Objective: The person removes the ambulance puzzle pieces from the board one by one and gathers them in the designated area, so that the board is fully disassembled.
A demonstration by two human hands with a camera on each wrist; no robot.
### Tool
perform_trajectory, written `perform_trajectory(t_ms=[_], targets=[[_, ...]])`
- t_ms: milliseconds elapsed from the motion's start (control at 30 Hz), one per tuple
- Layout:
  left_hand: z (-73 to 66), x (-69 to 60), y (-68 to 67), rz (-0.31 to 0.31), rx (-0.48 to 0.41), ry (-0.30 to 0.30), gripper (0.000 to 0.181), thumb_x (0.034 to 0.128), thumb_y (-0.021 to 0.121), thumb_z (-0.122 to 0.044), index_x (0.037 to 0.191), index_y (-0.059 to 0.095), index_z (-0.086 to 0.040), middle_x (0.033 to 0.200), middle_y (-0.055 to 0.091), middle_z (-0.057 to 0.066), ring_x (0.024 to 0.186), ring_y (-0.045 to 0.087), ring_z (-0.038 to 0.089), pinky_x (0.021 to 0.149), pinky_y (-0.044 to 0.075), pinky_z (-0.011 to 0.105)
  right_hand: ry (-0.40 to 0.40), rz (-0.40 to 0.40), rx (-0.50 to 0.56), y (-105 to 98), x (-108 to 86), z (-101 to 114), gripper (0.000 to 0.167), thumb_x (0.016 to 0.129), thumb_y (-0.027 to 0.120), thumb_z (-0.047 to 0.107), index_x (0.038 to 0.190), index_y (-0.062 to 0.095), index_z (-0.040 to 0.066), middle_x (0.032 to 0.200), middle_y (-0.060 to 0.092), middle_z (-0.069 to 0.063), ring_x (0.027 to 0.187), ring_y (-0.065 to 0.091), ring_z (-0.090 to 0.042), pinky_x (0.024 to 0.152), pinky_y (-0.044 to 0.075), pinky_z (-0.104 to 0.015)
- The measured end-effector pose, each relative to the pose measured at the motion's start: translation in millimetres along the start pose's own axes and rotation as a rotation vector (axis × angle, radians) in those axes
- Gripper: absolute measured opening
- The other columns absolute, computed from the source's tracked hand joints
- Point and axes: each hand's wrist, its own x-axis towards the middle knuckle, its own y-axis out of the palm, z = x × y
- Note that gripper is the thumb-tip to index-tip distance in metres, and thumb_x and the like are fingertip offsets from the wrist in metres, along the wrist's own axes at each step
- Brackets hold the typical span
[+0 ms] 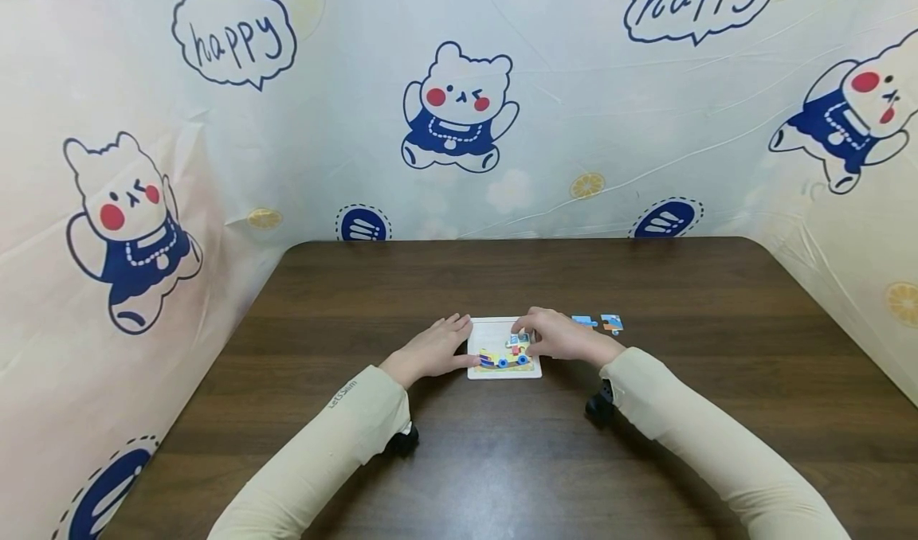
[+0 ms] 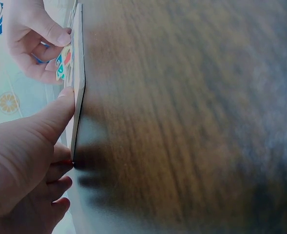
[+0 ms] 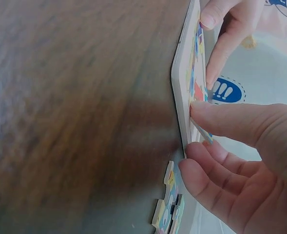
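Pinching a small jigsaw piece (image 3: 202,130) between thumb and fingers, my right hand (image 1: 562,336) tilts it at the right side of a white puzzle tray (image 1: 491,330) on a dark wood-grain table (image 1: 459,460). My left hand (image 1: 433,350) rests at the tray's left edge, thumb apart from the other fingers and its tip on the rim. Inside the tray, along the near side, joined pieces show a yellow vehicle (image 1: 505,360) with blue wheels; the far left part is bare white. Two loose blue-toned jigsaw pieces (image 1: 612,322) lie on the tabletop just beyond my right hand, outside the tray. Cream sleeves (image 1: 337,436) cover my arms, and a pale curtain (image 1: 552,110) printed with bears and the word "happy" hangs behind the table
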Motion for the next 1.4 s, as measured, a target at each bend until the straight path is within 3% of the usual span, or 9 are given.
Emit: perform_trajectory(t_ms=[767, 1100, 1400], targets=[[0.2, 0.8, 1.5, 0.007, 0.005, -0.013, 0.073, 0.0908, 0.051, -0.047, 0.142, 0.031, 0.001, 0.148, 0.025, 0.013, 0.136, 0.017, 0.026, 0.109, 0.015, 0.038, 0.033, 0.007, -0.040, -0.5, -0.4, 2.7, 0.032, 0.081, 0.069, 0.005, 0.112, 0.064, 0.003, 0.092, 0.053, -0.005, 0.066, 0.047, -0.013, 0.057, 0.041, -0.026], [-1.0, -0.5, 0.2, 0.012, 0.007, -0.004, 0.072, 0.0913, 0.051, -0.046, 0.142, 0.031, 0.002, 0.147, 0.025, 0.014, 0.136, 0.017, 0.027, 0.109, 0.015, 0.038, 0.013, 0.050, -0.071, -1.6, -1.3, 1.1, 0.036, 0.081, 0.067, 0.005, 0.116, 0.063, 0.001, 0.094, 0.053, -0.007, 0.065, 0.047, -0.011, 0.056, 0.042, -0.024], [-0.4, 0.3, -0.1, 0.010, 0.010, -0.010, 0.072, 0.0909, 0.051, -0.046, 0.142, 0.031, 0.001, 0.147, 0.026, 0.013, 0.136, 0.017, 0.026, 0.109, 0.015, 0.037, 0.006, 0.027, -0.106, -2.3, 0.4, 0.4, 0.032, 0.080, 0.068, 0.006, 0.111, 0.066, 0.000, 0.092, 0.059, -0.007, 0.067, 0.046, -0.013, 0.059, 0.041, -0.025]])
